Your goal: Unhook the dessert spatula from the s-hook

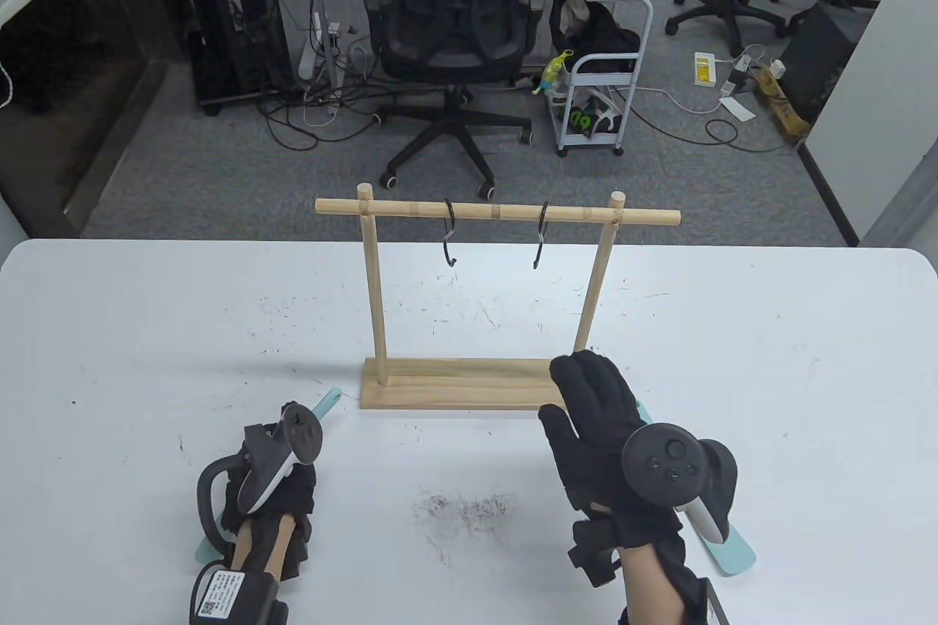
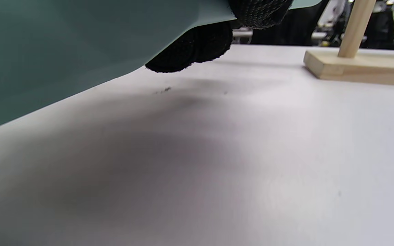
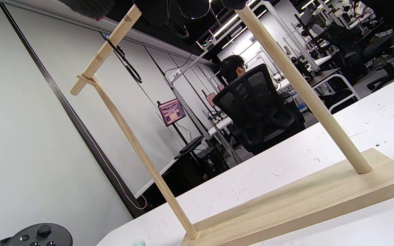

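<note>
A wooden rack stands mid-table with two black S-hooks on its bar; both hang empty. My left hand grips a teal dessert spatula low over the table, left of the rack's base. Its blade fills the top left of the left wrist view, with my gloved fingers around it. My right hand is open, fingers stretched toward the rack's right post. A second teal spatula lies on the table beneath that hand and wrist.
The white table is scuffed, with a dark smudge between my hands. An office chair and a small cart stand on the floor beyond the far edge. The rack's base fills the right wrist view.
</note>
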`<act>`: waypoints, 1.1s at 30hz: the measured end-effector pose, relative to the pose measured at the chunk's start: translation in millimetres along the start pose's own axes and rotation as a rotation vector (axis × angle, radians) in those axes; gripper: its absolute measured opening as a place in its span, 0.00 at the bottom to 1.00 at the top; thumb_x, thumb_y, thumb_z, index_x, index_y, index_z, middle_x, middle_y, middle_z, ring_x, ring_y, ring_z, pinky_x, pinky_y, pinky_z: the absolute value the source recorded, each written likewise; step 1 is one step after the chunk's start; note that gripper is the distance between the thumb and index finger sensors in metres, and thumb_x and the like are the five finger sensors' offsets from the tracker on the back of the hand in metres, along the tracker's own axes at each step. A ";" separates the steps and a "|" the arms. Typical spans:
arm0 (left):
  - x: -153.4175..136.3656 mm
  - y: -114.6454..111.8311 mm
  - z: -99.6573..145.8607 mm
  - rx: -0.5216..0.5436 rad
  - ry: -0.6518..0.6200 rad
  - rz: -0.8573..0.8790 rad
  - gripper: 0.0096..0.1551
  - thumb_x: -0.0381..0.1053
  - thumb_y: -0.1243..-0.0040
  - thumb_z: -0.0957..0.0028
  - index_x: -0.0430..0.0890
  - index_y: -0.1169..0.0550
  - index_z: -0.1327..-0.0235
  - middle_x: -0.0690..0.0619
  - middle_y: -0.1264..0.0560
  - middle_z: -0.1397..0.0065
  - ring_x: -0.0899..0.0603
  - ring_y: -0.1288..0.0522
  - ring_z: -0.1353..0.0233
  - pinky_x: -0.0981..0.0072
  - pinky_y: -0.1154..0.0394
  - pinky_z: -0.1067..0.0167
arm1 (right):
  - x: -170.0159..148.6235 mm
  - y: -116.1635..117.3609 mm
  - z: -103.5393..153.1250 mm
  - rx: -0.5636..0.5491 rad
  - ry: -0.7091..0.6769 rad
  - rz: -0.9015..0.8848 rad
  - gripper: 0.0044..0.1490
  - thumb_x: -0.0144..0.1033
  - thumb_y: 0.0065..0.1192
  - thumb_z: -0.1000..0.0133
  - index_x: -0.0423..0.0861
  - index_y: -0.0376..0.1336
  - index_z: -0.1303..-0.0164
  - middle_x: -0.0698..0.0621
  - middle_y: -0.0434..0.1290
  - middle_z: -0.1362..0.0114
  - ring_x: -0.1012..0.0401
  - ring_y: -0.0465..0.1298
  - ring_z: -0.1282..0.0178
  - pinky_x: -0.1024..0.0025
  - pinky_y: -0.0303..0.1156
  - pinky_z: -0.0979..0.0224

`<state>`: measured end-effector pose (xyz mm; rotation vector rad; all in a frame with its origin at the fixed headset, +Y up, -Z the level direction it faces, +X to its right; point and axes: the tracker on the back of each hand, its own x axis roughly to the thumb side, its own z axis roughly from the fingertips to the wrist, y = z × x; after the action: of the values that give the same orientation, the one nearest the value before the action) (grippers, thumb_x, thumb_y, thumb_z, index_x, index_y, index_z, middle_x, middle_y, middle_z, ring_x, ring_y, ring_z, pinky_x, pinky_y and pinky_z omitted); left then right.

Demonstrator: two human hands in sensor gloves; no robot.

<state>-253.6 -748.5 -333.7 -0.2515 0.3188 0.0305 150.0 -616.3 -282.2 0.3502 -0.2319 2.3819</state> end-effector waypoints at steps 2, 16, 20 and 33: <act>-1.4 -5.8 -1.8 -0.024 0.008 0.008 0.37 0.57 0.49 0.41 0.56 0.38 0.15 0.52 0.23 0.29 0.45 0.21 0.33 0.44 0.28 0.26 | 0.1 0.2 -0.2 0.001 0.001 0.001 0.41 0.57 0.56 0.44 0.52 0.59 0.21 0.44 0.57 0.15 0.38 0.56 0.17 0.38 0.55 0.22; 10.0 -23.1 -7.0 -0.023 0.020 -0.169 0.37 0.57 0.48 0.42 0.53 0.35 0.16 0.52 0.27 0.27 0.46 0.25 0.31 0.43 0.31 0.24 | -1.1 -0.2 -1.2 0.005 0.009 -0.005 0.41 0.57 0.56 0.44 0.52 0.59 0.21 0.44 0.57 0.15 0.38 0.56 0.17 0.38 0.55 0.22; 16.5 -25.2 -8.5 -0.019 0.045 -0.234 0.37 0.56 0.49 0.41 0.52 0.36 0.16 0.51 0.28 0.26 0.45 0.26 0.30 0.42 0.33 0.23 | -0.8 0.6 -1.5 0.010 0.009 0.002 0.41 0.57 0.56 0.44 0.52 0.59 0.21 0.44 0.57 0.15 0.38 0.56 0.17 0.38 0.54 0.22; 16.0 -26.1 -16.4 -0.048 0.102 -0.299 0.37 0.57 0.51 0.40 0.52 0.38 0.15 0.49 0.33 0.22 0.41 0.30 0.27 0.40 0.35 0.23 | -1.5 0.7 -2.7 0.016 0.020 0.002 0.41 0.57 0.56 0.44 0.52 0.59 0.21 0.44 0.57 0.15 0.38 0.56 0.17 0.38 0.54 0.22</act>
<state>-241.6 -778.0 -347.5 -0.3470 0.3795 -0.2711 150.1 -617.0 -285.3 0.3340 -0.2040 2.3889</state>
